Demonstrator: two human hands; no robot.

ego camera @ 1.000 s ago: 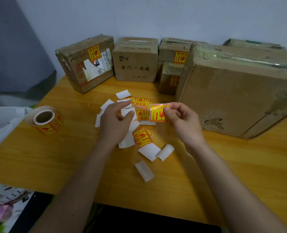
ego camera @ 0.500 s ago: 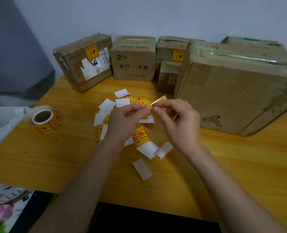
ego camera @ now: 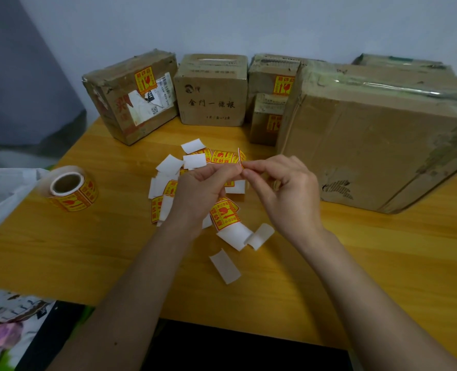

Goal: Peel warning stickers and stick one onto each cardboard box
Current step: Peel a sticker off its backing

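Apparently edge-on, the sticker (ego camera: 241, 157) stands upright, pinched by both hands' fingers (ego camera: 251, 172).

Stickers (ego camera: 223, 213) yellow-red; backing slips (ego camera: 194, 160) white; boxes (ego camera: 377, 140) brown.

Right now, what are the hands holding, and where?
Both the left hand and the right hand pinch one yellow sticker at its lower edge, fingertips meeting there.
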